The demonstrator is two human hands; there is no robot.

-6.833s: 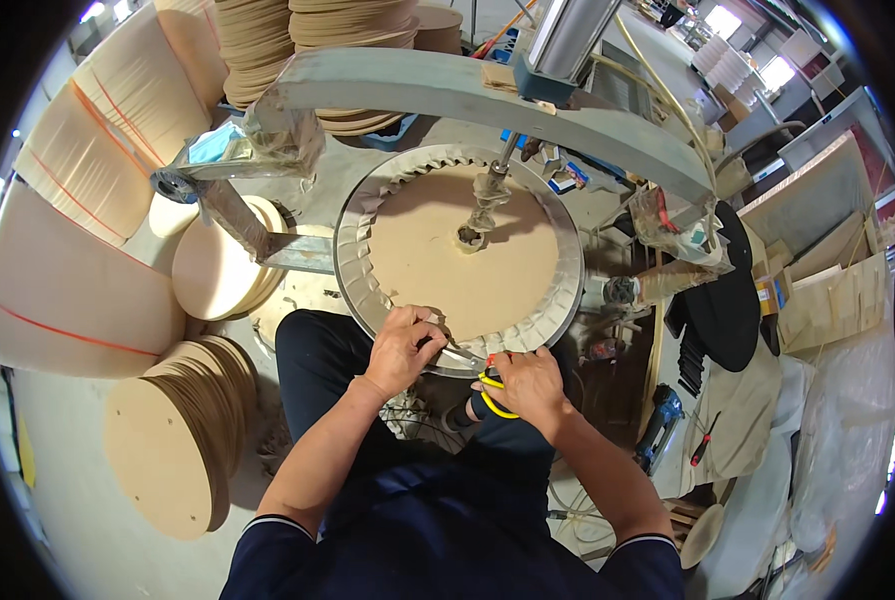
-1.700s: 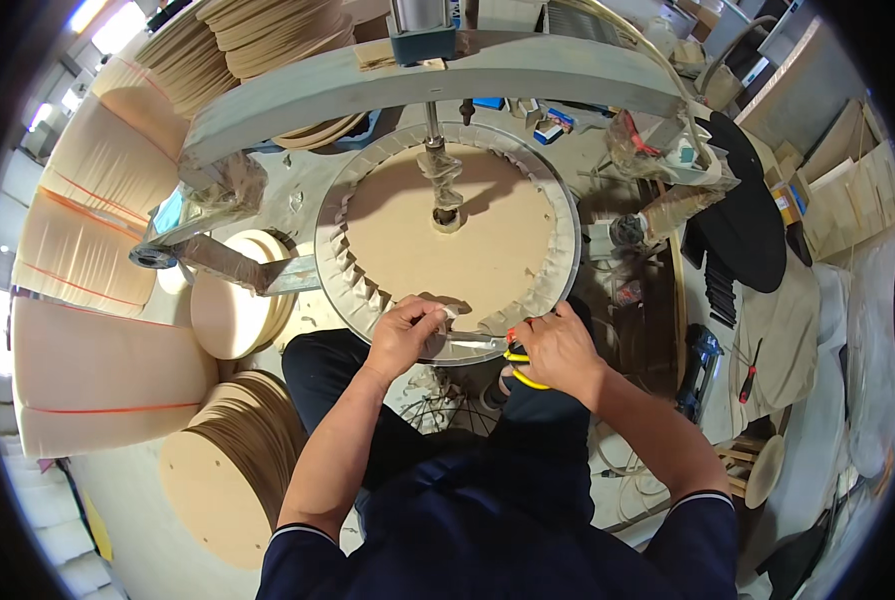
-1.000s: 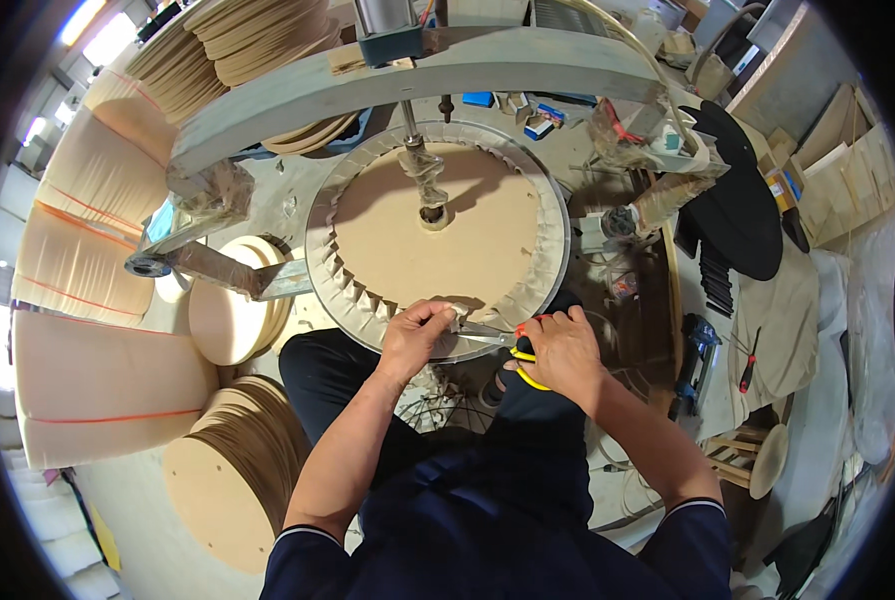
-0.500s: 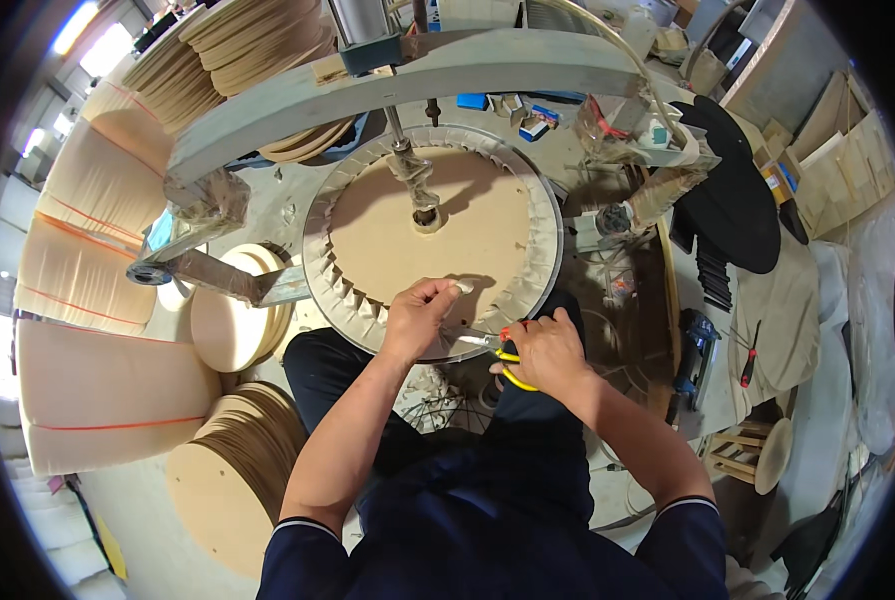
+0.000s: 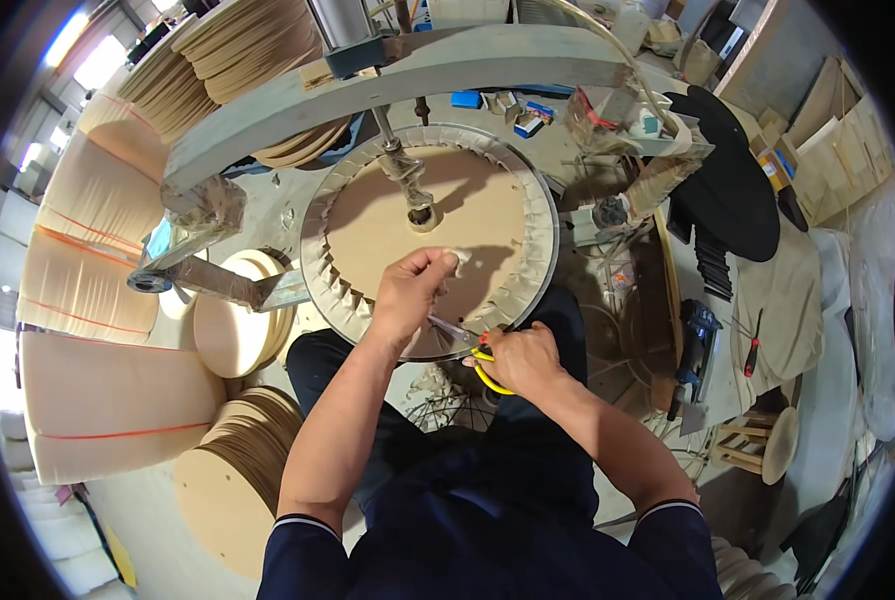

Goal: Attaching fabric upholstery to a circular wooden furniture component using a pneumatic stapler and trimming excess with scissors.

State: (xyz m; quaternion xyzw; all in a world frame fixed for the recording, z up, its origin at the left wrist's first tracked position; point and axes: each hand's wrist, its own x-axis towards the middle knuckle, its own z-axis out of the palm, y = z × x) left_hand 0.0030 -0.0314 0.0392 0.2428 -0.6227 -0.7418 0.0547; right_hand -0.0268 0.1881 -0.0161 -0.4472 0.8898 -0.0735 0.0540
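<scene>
In front of me lies a round board [image 5: 367, 215] ringed by a pleated, cream-coloured fabric edge [image 5: 512, 290] inside a circular rim. My left hand [image 5: 412, 290] is over its near part, thumb and fingertips pinched on a small piece of pale fabric [image 5: 458, 262]. My right hand [image 5: 519, 357] grips yellow-handled scissors [image 5: 490, 378]. Their blades [image 5: 452, 328] point left at the near edge of the ring, just below the left hand. A metal rod wrapped in clear film [image 5: 407, 178] comes down onto the board's centre.
A curved grey press beam [image 5: 407, 82] spans above the board. Stacked round boards [image 5: 229, 480] and wrapped foam rolls [image 5: 117, 405] stand at left. On the right are a nail gun [image 5: 699, 340], a screwdriver [image 5: 753, 345], black fabric [image 5: 732, 190] and a wooden stool [image 5: 767, 447].
My left hand has risen a little away from me with the fabric piece. The scissors in my right hand have shifted left, their blades now farther in along the ring.
</scene>
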